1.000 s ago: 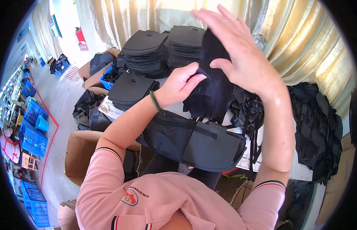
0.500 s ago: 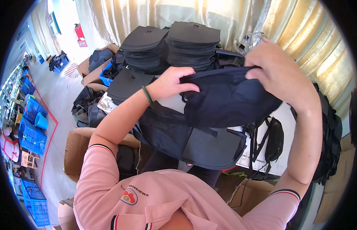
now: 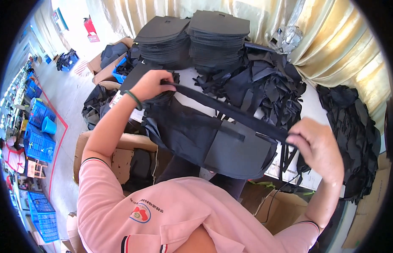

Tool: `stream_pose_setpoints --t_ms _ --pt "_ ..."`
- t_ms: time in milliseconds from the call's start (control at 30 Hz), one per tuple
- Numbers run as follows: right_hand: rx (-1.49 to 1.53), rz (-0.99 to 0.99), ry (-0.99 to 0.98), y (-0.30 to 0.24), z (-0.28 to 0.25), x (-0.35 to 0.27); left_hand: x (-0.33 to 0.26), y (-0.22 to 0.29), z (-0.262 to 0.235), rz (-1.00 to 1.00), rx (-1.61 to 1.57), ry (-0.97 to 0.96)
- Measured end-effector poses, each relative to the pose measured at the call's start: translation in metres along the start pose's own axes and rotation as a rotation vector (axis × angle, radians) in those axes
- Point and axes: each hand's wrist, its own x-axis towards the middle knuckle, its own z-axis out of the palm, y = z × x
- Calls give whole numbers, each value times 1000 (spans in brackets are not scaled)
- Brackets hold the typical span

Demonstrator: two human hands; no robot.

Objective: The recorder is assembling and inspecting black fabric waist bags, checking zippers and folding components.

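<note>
A black fabric piece [image 3: 232, 110] is stretched between my hands, slanting down to the right and seen almost edge-on as a narrow band. Its upper left end is pinched in my left hand [image 3: 153, 86], which wears a dark green bracelet. My right hand [image 3: 317, 141] is closed on the lower right end. Beneath the band, a larger black cloth [image 3: 179, 126] hangs over the table's near edge. A stiff dark grey panel [image 3: 234, 154] with a short strap lies on the right part of that cloth.
Two tall stacks of dark panels [image 3: 217, 40] stand at the back of the white table [image 3: 317, 105]. Beside them is a heap of black pieces [image 3: 272, 80]. A cardboard box [image 3: 120, 158] sits at left; black fabric [image 3: 350, 139] is piled at right. Blue crates [image 3: 40, 143] line the floor.
The fabric piece went from a broad hanging sheet to a taut slanting band. My right hand came down and nearer; my left moved left. The heap behind is now uncovered.
</note>
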Motion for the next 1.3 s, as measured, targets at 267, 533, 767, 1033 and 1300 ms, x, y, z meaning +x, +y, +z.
stream_pose_setpoints --t_ms 267,533,767,1033,1300 --pt "815 91 -622 25 83 -59 -75 -38 -37 -228 38 -624" --pt "782 357 -548 87 163 -56 -62 -68 -10 -319 295 -763" --pt "103 347 -114 115 205 -33 -27 -69 34 -372 351 -597" --pt "-139 -65 -37 65 237 -31 -23 -90 56 -410 270 -583" --pt "-7 23 -284 67 264 -50 -52 -132 36 -581 142 -578"
